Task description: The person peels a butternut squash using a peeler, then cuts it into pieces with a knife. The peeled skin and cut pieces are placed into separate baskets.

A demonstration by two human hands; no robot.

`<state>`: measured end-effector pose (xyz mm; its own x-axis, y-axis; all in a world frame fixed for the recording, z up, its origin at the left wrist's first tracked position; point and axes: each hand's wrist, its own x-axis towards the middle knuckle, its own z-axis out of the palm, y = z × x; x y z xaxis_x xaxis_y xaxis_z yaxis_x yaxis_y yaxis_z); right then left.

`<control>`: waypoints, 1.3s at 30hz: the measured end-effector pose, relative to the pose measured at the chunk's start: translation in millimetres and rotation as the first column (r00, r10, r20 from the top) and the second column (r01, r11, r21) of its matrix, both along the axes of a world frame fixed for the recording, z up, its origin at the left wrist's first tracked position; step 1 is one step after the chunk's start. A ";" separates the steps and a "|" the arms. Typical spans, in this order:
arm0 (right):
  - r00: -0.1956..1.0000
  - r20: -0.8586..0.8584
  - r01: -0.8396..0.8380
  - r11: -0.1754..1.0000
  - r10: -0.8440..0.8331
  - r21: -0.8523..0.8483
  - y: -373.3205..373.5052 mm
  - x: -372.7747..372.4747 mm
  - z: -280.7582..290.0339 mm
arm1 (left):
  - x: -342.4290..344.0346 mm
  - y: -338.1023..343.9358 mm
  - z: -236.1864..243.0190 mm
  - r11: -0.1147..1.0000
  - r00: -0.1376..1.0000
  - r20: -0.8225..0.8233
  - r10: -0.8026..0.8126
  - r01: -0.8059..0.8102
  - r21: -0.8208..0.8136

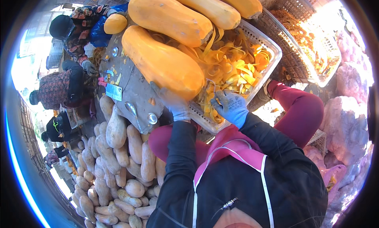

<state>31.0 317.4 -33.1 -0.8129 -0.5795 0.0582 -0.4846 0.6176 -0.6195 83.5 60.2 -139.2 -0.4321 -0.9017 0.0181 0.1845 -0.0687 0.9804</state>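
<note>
A large peeled orange squash [164, 62] lies slantwise over a white crate [272, 50], its near end toward me. My left hand [175, 105], in a grey-blue glove, is at the lower left side of that squash; its fingers are smeared by motion. To the right of the squash's near end, my right hand [231, 104], in a similar glove, is closed around what looks like a thin metal peeler [211, 85], mostly hidden by the fingers. Curled orange peels [237, 66] fill the crate beneath. More peeled squashes [169, 18] lie across its far side.
A grey work surface [134, 81] at the left bears a spoon [132, 108], a small metal lid [152, 118] and a blue card [114, 92]. Unpeeled squashes [116, 129] are heaped at lower left. Other people [83, 34] work at far left. Pink sacks [347, 125] stand at right.
</note>
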 end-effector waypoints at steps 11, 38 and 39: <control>0.959 0.283 -0.028 0.995 0.001 0.094 24.2 -9.0 -35.1 | 15.7 -6.3 -6.0 0.897 0.917 0.379 -0.123 0.266 -0.353; 0.316 0.949 0.669 0.709 0.002 -0.225 -64.0 17.4 -55.1 | -50.2 36.8 96.4 0.802 0.848 0.501 -0.175 0.418 -0.427; 0.281 0.960 0.685 0.699 0.007 -0.206 -62.2 20.9 -63.7 | -53.9 45.1 115.4 0.761 0.793 0.578 -0.190 0.491 -0.423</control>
<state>51.9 255.1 -96.8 -0.6649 -0.3691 -0.6494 0.7030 -0.0152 -0.7110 29.6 105.3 -23.7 -0.7922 -0.5930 0.1442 -0.2403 0.5203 0.8195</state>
